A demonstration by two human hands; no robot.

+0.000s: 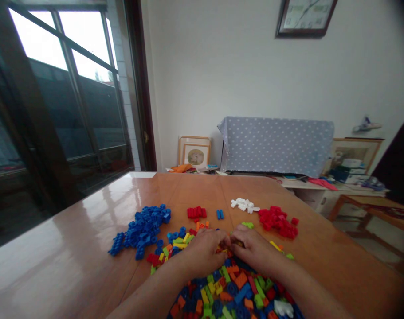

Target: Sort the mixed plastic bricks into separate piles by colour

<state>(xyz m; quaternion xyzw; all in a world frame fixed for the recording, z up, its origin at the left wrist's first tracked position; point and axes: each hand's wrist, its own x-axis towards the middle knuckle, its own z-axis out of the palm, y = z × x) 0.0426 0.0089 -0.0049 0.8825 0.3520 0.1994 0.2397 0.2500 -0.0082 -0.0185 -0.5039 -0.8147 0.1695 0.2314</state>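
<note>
My left hand (206, 249) and my right hand (250, 244) meet over a mixed heap of toy building bricks (226, 294) at the table's near side. Both hands have curled fingers, with the fingertips close together. Whatever they pinch is hidden behind the fingers. Orange, yellow, green, red and blue bricks fill the heap below my wrists. More mixed bricks (178, 243) lie left of my left hand. Just beyond my right hand are a few lime green bricks (247, 225).
Sorted by colour, a blue brick pile (145, 228) lies left, a red pile (279, 221) right, and white bricks (244, 204) farther back. Red bricks (196, 212) in a row and two blue bricks (219, 215) sit mid-table. A wooden stool (374, 212) stands right of the table.
</note>
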